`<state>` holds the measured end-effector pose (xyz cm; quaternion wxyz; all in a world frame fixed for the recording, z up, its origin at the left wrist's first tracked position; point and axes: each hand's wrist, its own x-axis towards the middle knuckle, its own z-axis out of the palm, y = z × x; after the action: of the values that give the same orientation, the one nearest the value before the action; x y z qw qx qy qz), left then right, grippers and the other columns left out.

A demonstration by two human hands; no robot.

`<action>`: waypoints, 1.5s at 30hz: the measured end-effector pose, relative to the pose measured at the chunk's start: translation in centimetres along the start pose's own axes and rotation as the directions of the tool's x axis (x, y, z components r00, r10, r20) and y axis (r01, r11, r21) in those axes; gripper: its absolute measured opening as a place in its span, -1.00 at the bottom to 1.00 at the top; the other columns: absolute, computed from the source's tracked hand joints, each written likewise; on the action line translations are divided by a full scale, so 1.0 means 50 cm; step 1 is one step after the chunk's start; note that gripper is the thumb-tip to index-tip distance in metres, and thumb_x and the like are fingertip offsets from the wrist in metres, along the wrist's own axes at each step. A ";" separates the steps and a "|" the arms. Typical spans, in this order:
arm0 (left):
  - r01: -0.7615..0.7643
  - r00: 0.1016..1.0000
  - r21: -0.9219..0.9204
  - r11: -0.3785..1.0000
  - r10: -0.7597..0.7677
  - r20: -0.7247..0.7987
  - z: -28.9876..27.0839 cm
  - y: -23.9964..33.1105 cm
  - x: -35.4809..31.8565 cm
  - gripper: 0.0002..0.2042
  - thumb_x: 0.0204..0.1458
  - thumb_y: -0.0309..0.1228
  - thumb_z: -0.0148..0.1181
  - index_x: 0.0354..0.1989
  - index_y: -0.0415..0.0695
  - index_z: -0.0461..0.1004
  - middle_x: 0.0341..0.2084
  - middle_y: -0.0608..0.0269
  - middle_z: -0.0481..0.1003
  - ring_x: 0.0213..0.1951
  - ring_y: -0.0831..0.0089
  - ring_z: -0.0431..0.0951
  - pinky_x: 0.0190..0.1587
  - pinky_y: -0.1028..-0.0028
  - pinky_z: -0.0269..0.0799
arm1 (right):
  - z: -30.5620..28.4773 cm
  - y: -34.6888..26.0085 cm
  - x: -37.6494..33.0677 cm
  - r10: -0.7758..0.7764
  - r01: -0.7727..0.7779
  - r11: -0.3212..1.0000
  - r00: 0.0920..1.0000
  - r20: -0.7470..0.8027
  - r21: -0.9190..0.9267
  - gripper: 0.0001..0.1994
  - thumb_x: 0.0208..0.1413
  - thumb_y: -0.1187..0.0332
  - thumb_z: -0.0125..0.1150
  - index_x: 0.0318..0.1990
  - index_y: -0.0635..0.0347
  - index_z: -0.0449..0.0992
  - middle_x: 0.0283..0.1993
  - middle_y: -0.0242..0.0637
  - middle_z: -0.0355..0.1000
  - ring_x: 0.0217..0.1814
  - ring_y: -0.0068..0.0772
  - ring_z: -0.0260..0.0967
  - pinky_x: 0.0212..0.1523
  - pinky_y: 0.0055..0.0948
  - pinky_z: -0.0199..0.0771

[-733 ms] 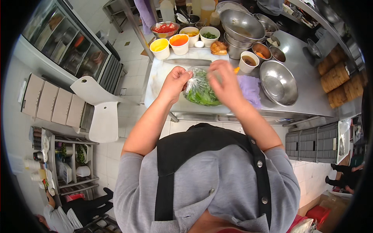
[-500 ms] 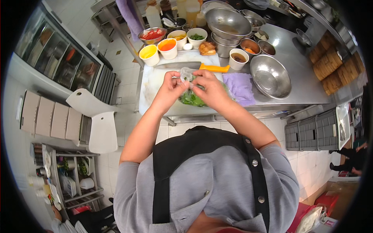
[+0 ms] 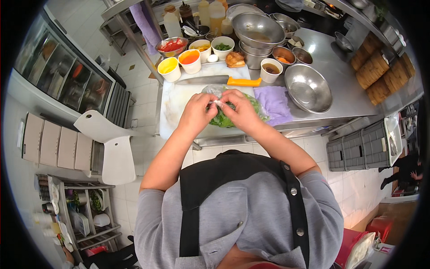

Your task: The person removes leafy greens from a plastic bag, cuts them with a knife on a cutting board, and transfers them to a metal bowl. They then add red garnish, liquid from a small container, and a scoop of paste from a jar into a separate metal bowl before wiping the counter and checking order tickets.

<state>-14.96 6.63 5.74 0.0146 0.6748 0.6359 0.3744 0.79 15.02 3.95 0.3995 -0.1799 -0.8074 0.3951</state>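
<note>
A clear plastic bag of green leaves [image 3: 225, 120] lies on the white cutting board [image 3: 172, 112] before me. My left hand [image 3: 196, 113] pinches the bag's gathered neck between thumb and fingers. From the other side my right hand [image 3: 242, 111] grips the same neck, the fingertips of both hands nearly meeting over a twisted whitish strand. Just beyond them lies a knife [image 3: 244, 82] with an orange handle, its blade toward the left. A folded purple cloth [image 3: 273, 104] is beside the bag on the right.
Tubs of yellow sauce [image 3: 168, 68] and orange sauce [image 3: 190, 59] stand along the board's far side, near an egg [image 3: 212, 58]. On the right sit a cup of brown liquid [image 3: 271, 69] and a steel bowl [image 3: 309, 88]. A white chair [image 3: 117, 157] stands at left.
My hands have come slightly nearer to me and closer together on the bag's neck. The upright bag top between my fingers is now lowered and twisted tighter. My view has shifted slightly.
</note>
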 end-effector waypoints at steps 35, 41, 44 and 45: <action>0.076 0.992 0.140 0.987 -0.062 -0.106 0.009 0.006 -0.002 -0.89 -0.10 -0.52 0.23 -0.36 -0.18 0.53 -0.49 0.09 0.49 -0.38 0.17 0.52 -0.31 0.31 0.43 | 0.011 0.031 0.060 0.010 0.037 0.957 0.987 0.162 -0.287 -0.91 -0.16 0.44 0.17 -0.49 0.26 0.45 -0.33 -0.12 0.36 -0.24 -0.04 0.38 -0.21 -0.20 0.40; 0.374 0.926 -0.174 0.911 -0.358 0.117 0.068 -0.075 -0.043 -0.91 -0.11 -0.52 0.22 -0.39 -0.21 0.51 -0.52 0.11 0.52 -0.49 0.33 0.54 -0.36 0.42 0.46 | 0.048 0.093 0.017 0.065 -0.012 0.983 0.956 0.286 -0.185 -0.90 -0.14 0.43 0.18 -0.49 0.29 0.47 -0.33 -0.06 0.38 -0.26 -0.01 0.38 -0.20 -0.21 0.40; 0.424 0.906 -0.302 0.854 -0.402 0.134 0.080 -0.082 -0.066 -0.91 -0.10 -0.54 0.21 -0.39 -0.22 0.50 -0.54 0.15 0.53 -0.50 0.44 0.53 -0.36 0.48 0.45 | 0.055 0.081 0.012 0.103 -0.017 0.964 0.944 0.313 -0.266 -0.89 -0.16 0.42 0.20 -0.48 0.28 0.48 -0.34 -0.07 0.37 -0.25 -0.02 0.39 -0.20 -0.21 0.41; 0.460 0.888 -0.288 0.840 -0.431 0.160 0.078 -0.074 -0.064 -0.91 -0.08 -0.55 0.20 -0.38 -0.23 0.49 -0.54 0.25 0.52 -0.48 0.55 0.49 -0.36 0.54 0.42 | 0.056 0.076 0.016 0.136 -0.016 0.943 0.931 0.339 -0.333 -0.88 -0.16 0.41 0.21 -0.47 0.28 0.48 -0.34 -0.07 0.37 -0.24 -0.02 0.39 -0.19 -0.21 0.42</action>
<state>-15.79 6.32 -0.47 0.2379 0.5131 0.7052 0.4276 -2.01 16.47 0.33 0.1953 -0.2000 -0.9127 0.2981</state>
